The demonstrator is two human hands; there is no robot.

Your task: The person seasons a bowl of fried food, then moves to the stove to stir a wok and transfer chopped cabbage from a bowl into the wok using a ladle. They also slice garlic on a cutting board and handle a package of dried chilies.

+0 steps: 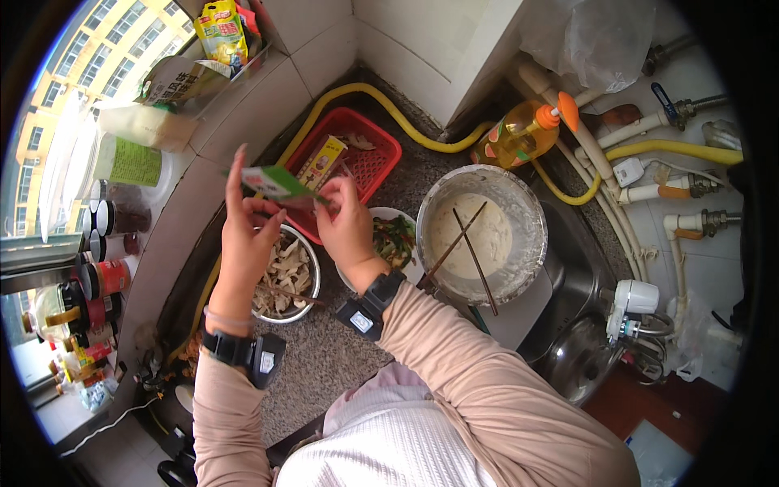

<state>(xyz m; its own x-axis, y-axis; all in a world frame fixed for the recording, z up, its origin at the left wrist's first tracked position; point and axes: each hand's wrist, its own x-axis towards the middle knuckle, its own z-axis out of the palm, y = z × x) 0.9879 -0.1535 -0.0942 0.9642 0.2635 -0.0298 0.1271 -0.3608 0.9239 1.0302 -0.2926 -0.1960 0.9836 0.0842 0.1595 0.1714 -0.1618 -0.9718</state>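
A green and white packet (277, 182), slightly blurred, is pinched at one corner between the thumb and fingers of my right hand (348, 228). My left hand (248, 228) is raised at the packet's left edge, fingers spread; whether it touches the packet I cannot tell. Below my left hand stands a metal bowl (316, 277) of pale torn pieces, likely mushrooms (286, 268), with a chopstick (295, 296) across it. Partly behind my right wrist is a white plate of cut green vegetables (392, 240). To the right, a large metal pot (532, 243) holds pale batter (468, 234) and two crossed chopsticks (465, 234).
A red plastic basket (386, 155) containing a yellow box (324, 161) sits behind my hands. Yellow hose (401, 122) runs along the wall. An orange pump bottle (517, 137) stands near the sink (569, 292) and pipes. Jars (112, 277) line the windowsill at left.
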